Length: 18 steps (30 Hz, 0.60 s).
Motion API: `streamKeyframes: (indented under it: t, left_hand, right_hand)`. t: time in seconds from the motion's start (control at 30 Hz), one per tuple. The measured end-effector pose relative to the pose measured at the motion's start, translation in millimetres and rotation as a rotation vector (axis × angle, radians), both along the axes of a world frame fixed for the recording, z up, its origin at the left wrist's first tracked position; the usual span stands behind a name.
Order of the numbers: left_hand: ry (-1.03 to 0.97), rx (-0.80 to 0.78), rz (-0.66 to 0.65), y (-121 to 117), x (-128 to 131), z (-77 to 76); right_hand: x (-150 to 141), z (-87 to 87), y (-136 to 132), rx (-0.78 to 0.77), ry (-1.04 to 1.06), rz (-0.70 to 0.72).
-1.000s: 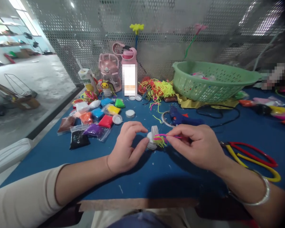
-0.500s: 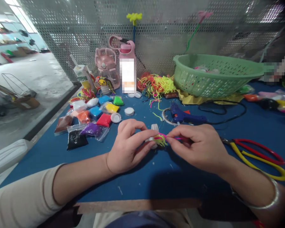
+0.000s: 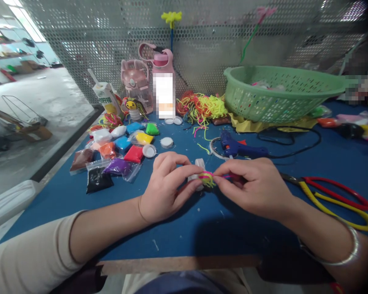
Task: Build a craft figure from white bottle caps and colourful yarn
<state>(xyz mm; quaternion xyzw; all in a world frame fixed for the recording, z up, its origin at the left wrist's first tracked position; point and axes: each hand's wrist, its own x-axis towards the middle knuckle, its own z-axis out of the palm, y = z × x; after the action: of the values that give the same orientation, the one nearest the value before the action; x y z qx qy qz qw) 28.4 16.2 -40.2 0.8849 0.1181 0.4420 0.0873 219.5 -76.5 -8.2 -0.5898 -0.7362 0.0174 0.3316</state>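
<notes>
Near the middle of the frame, the white piece [image 3: 199,164] with its bunch of short yellow yarn [image 3: 207,181] sits between the two hands, above the blue table [image 3: 165,234]. The left hand [image 3: 172,182] has its thumb and forefinger clamped on the white piece, the tips right beside the yarn. The right hand [image 3: 254,185] pinches a pink strand [image 3: 207,173], thumb and forefinger together on it; whether its other fingers touch the strand I cannot tell. A bracelet [image 3: 354,246] circles the right wrist.

At the right of the frame lie scissors [image 3: 308,195] with red and yellow handles, near the right hand. Above that hand are a blue glue gun [image 3: 245,150] and a roll of tape [image 3: 212,149]. Upper right stands a green basket [image 3: 270,98], a yarn heap [image 3: 205,107] to its left. Left of centre, coloured packets [image 3: 134,154] crowd together near a white cap [image 3: 167,141]. Behind them, at upper left, stand a carton [image 3: 106,96] and a pink bottle [image 3: 164,67].
</notes>
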Motion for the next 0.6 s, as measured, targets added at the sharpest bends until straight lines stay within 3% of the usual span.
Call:
streamKeyframes:
  t: [0.2,0.37,0.5,0.6]
  left_hand:
    - [-0.014,-0.037,-0.003,-1.1,5.2,1.7]
    - [-0.121,-0.096,-0.026,-1.7,5.8,-2.4]
    - [-0.174,-0.258,-0.034,-4.8,8.1,-6.8]
    - [-0.200,-0.408,-0.108,-7.6,12.1,-7.3]
  right_hand:
    - [0.2,0.1,1.9,-0.085,-0.002,0.032]
    - [0.3,1.7,0.9,-0.099,0.079,-0.035]
    - [0.1,2.0,0.8,-0.049,0.090,-0.062]
    - [-1.6,0.7,2.2,-0.003,0.053,-0.019]
